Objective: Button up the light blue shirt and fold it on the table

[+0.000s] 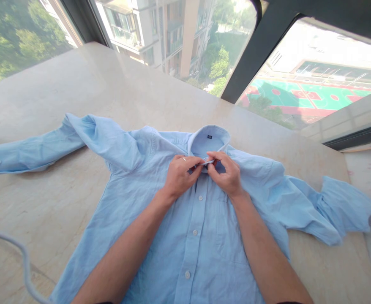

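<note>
Collar (205,144) partly obscure behind both hands (183,174) (226,174)

I seem to be in a home, high up: a shirt (201,217) lies on my stone ledge (125,93), and beyond the far window frame (249,55) I see flats (169,33), trees (17,42) at left and, well below at right, a sports court (328,95).

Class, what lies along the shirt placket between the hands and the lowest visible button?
In the head view, two more buttons, below the left hand and right hand.
</note>
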Tool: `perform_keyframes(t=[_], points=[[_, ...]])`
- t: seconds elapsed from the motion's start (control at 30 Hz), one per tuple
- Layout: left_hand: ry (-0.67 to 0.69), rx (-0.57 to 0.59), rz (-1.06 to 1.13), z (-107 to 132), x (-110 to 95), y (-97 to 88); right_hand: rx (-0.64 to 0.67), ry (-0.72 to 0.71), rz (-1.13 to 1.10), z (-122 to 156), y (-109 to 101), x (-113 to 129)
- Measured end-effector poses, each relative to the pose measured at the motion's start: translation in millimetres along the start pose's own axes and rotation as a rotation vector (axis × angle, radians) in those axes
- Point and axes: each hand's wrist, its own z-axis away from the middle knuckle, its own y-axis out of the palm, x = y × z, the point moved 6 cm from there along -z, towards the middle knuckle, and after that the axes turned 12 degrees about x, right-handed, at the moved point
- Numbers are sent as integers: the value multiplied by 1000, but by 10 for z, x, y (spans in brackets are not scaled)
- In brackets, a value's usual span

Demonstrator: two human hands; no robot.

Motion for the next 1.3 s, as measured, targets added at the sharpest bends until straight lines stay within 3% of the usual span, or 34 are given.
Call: perform_keyframes(t=[0.13,0.27,0.4,0.47,0.63,0.73,1.03,1.13,1.3], points=[[-46,-39,85,-7,8,-41,-2,55,-107,-17,-38,-38],[-172,-70,299,-23,64,-75,-49,214,-429,-32,-213,-46],[-252,-80,418,-33,105,-75,361,506,-626,-49,-111,87],[-266,-82,432,-37,114,-72,448,627,-671,-31,-33,130],[-265,-94,461,-42,108,-72,170,805,-773,14,106,43],[-270,-104,478,-42,106,-73,93,885,-863,82,205,21],[-210,-34,460,-69,73,-85,-278,975,-1144,224,414,20],[-188,21,463,-80,59,-88,-348,986,-1196,246,451,6],[-193,35,491,-76,72,-81,-332,975,-1244,231,465,0]])
